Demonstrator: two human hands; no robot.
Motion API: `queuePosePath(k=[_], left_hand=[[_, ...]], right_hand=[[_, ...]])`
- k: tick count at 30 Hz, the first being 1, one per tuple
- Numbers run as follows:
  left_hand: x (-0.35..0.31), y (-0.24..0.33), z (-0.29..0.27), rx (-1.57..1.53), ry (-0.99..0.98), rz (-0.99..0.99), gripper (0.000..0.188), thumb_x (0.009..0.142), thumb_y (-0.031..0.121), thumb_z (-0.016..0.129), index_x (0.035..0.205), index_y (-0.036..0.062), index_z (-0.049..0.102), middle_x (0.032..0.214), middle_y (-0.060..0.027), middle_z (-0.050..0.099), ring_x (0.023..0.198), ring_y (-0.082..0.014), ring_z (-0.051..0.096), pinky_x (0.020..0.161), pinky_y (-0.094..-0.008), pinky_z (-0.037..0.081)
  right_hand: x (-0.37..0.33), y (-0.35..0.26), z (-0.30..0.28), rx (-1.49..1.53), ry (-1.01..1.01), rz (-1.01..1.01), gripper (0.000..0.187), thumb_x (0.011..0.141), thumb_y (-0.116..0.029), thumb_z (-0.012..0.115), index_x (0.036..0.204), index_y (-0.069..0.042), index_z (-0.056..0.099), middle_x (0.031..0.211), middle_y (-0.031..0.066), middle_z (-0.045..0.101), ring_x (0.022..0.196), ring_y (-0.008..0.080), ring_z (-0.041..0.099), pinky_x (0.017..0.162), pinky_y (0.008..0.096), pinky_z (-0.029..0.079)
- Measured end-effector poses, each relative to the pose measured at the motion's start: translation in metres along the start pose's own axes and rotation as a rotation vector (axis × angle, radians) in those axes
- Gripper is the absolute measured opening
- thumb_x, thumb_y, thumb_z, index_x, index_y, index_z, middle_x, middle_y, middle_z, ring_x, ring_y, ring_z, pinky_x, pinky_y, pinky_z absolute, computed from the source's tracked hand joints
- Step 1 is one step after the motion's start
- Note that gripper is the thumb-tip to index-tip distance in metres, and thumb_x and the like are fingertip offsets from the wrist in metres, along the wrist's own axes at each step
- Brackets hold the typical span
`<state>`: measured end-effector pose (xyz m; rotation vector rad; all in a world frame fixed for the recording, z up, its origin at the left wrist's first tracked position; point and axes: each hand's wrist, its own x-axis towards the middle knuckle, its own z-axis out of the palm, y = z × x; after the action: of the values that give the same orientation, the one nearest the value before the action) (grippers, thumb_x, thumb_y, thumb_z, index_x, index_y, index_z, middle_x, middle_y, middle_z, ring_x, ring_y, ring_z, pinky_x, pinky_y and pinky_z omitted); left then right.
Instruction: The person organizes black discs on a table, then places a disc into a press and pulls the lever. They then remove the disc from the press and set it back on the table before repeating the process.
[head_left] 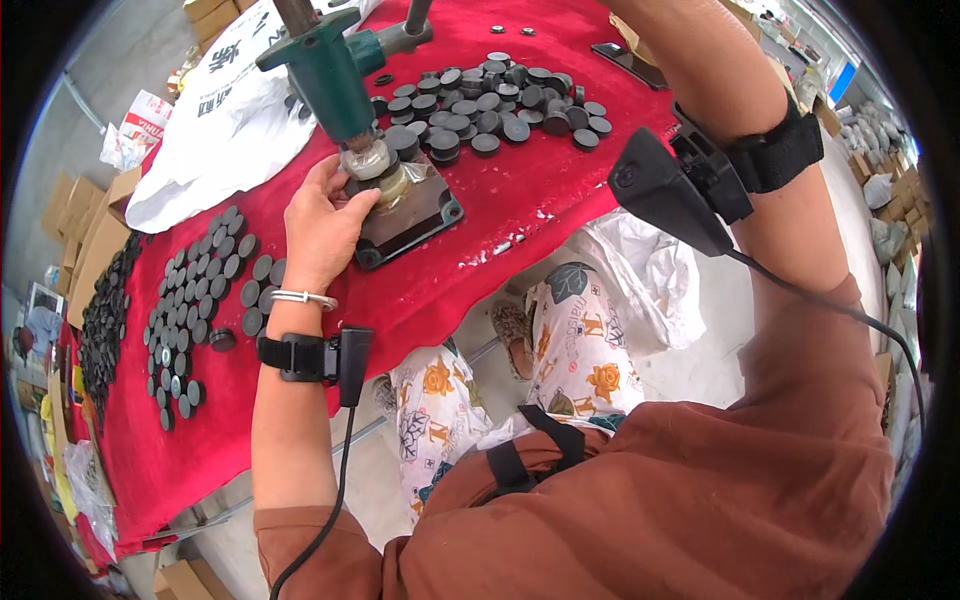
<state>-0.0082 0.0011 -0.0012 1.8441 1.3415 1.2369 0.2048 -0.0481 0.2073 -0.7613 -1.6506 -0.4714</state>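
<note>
My left hand [325,222] reaches to the die of a green hand press [328,85], its thumb and fingers bent around the space under the ram. What those fingers grip is hidden by the hand itself. Just above them sits the ram's tip [364,160], wrapped in clear film. The lower die, wrapped in yellowish tape [392,186], stands on the press's dark metal base plate [425,215]. Close behind it lies a heap of round black caps [488,120]. My right arm [715,75] stretches up past the top edge, so the right hand is out of the picture.
A red cloth [400,310] covers the table. More black caps [200,280] are spread at the left, beside a dark pile [105,320] near the edge. A white sack [230,110] lies behind the press. At the far right rests a phone [630,65].
</note>
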Motion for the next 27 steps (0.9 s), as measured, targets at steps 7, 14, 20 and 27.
queuePosePath(k=[7,14,20,27], left_hand=[[0.004,0.001,0.012,0.03,0.015,0.011,0.06,0.077,0.014,0.075,0.128,-0.0061,0.051,0.107,-0.0172,0.069,0.096,-0.0202,0.067,0.085,-0.0293,0.051],[0.003,-0.008,0.015,0.026,0.085,0.092,0.073,0.076,0.016,0.077,0.133,-0.0097,0.041,0.107,-0.0185,0.069,0.096,-0.0223,0.068,0.085,-0.0321,0.051],[0.002,-0.008,0.019,-0.02,0.055,0.083,0.075,0.074,0.016,0.077,0.134,-0.0089,0.04,0.107,-0.0192,0.068,0.095,-0.0234,0.067,0.084,-0.0324,0.051],[-0.017,-0.005,-0.025,0.444,0.152,0.16,0.058,0.074,0.028,0.076,0.122,0.0004,0.059,0.106,-0.0197,0.067,0.097,-0.0308,0.066,0.084,-0.0379,0.051]], right_hand=[[-0.008,0.002,0.001,-0.093,0.067,-0.198,0.024,0.081,-0.019,0.059,0.077,0.004,0.058,0.068,0.023,0.061,0.066,0.0328,0.062,0.065,0.0416,0.048],[-0.083,0.001,-0.026,-0.035,-0.044,-0.255,0.011,0.08,0.0,0.063,0.089,0.003,0.057,0.073,0.0109,0.061,0.062,0.0136,0.055,0.057,0.0255,0.044],[-0.148,-0.004,-0.016,0.132,-0.009,-0.175,0.023,0.071,0.008,0.066,0.091,0.001,0.056,0.082,0.0127,0.061,0.071,0.0225,0.063,0.058,0.0279,0.049],[-0.135,0.0,-0.015,0.181,0.023,-0.154,0.019,0.07,0.002,0.071,0.084,-0.004,0.059,0.077,0.0106,0.06,0.067,0.026,0.064,0.056,0.0301,0.051]])
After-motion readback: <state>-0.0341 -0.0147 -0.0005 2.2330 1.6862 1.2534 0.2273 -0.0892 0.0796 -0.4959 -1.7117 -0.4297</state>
